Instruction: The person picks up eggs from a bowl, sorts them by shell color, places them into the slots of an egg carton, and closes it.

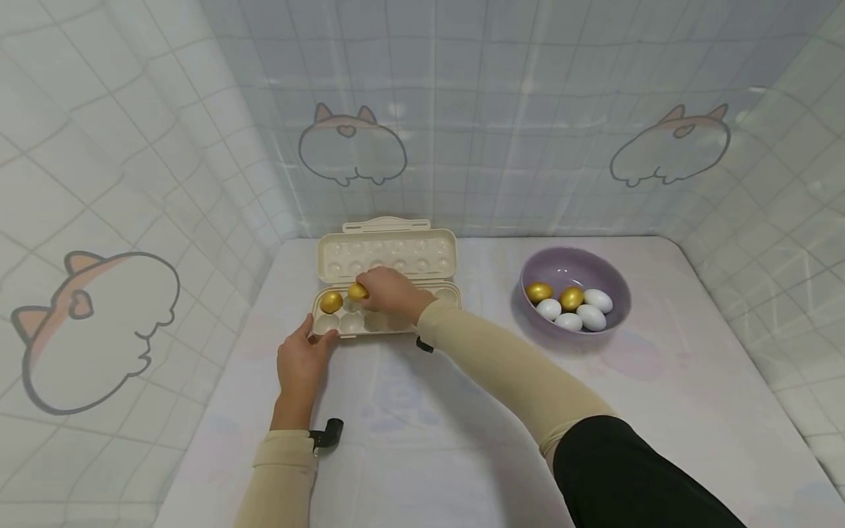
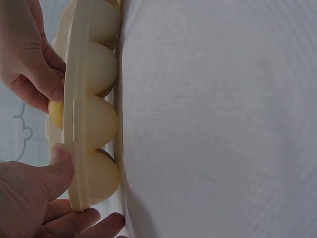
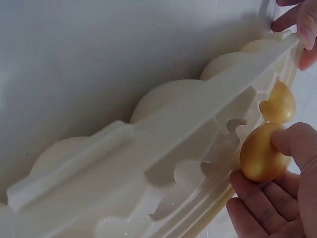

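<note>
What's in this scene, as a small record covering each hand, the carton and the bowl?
Left hand: gripping the near left corner of the egg carton
Right hand: holding a gold egg at the back row
Carton: lid open; another gold egg in the back-left hollow
Purple bowl: right of the carton; two gold eggs, four white eggs visible

The right hand [image 1: 394,292] hides part of the egg [image 1: 357,291] it pinches and several cups toward the right of the carton [image 1: 352,323], whose right end is cut off in both wrist views. The bowl's [image 1: 574,268] floor is mostly hidden under its eggs [image 1: 590,317]. Both sleeves [image 1: 280,480] run off the head view's near edge.
</note>
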Action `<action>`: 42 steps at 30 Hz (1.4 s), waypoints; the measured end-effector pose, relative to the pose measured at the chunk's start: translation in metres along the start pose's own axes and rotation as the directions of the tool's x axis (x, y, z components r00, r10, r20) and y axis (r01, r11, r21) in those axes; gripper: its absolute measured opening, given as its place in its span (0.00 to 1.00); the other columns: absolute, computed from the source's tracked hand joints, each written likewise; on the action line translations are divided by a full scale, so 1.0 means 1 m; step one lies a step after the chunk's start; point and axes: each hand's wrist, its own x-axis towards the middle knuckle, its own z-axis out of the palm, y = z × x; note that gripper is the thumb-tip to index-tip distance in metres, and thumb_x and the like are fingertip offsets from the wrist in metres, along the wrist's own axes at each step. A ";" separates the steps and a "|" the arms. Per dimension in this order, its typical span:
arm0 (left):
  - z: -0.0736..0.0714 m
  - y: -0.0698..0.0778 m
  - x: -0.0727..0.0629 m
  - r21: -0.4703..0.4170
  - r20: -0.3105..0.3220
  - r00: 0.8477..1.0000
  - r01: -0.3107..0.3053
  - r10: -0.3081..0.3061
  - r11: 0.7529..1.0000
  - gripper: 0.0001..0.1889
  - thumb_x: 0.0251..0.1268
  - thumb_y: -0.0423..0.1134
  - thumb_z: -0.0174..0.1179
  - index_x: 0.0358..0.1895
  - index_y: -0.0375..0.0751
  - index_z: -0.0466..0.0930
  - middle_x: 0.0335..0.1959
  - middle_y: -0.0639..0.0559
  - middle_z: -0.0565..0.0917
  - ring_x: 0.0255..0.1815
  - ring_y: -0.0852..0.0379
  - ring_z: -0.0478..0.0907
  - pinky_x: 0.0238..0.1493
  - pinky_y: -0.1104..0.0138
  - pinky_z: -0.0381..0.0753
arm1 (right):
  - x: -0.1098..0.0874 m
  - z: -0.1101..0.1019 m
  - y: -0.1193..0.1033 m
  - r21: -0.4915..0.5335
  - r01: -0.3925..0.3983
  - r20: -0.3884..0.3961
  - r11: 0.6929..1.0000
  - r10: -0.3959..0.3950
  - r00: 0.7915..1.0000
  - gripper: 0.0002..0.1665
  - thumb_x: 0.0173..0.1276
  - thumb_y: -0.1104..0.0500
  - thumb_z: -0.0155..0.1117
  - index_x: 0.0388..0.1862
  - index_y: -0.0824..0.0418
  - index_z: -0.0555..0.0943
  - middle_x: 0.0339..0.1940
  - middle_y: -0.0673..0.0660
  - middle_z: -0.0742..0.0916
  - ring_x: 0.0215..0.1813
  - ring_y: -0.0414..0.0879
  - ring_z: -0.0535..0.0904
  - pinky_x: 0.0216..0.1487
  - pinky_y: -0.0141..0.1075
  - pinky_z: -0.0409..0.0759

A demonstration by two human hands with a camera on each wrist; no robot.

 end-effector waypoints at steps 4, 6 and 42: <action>-0.001 0.001 -0.001 -0.001 -0.003 1.000 -0.001 0.001 1.000 0.39 0.72 0.50 0.69 0.80 0.40 0.65 0.70 0.34 0.78 0.69 0.34 0.81 0.68 0.42 0.81 | 0.001 0.003 -0.002 -0.025 0.003 0.004 1.000 -0.003 1.000 0.14 0.74 0.53 0.69 0.54 0.55 0.84 0.42 0.48 0.86 0.42 0.42 0.78 0.47 0.33 0.78; -0.001 0.001 -0.001 0.000 -0.005 1.000 -0.003 0.003 1.000 0.39 0.72 0.50 0.69 0.80 0.39 0.65 0.70 0.34 0.78 0.68 0.34 0.81 0.67 0.42 0.81 | 0.001 0.005 -0.003 -0.045 0.005 0.006 0.999 -0.004 1.000 0.13 0.74 0.52 0.69 0.54 0.55 0.84 0.43 0.49 0.86 0.43 0.42 0.78 0.47 0.34 0.78; -0.001 0.002 -0.002 0.007 0.005 1.000 0.019 -0.019 1.000 0.39 0.72 0.50 0.69 0.81 0.41 0.64 0.71 0.34 0.78 0.70 0.33 0.79 0.70 0.41 0.78 | -0.004 0.017 -0.015 -0.149 0.100 -0.021 0.984 -0.105 0.994 0.21 0.65 0.65 0.74 0.56 0.54 0.84 0.48 0.49 0.87 0.50 0.42 0.82 0.58 0.35 0.84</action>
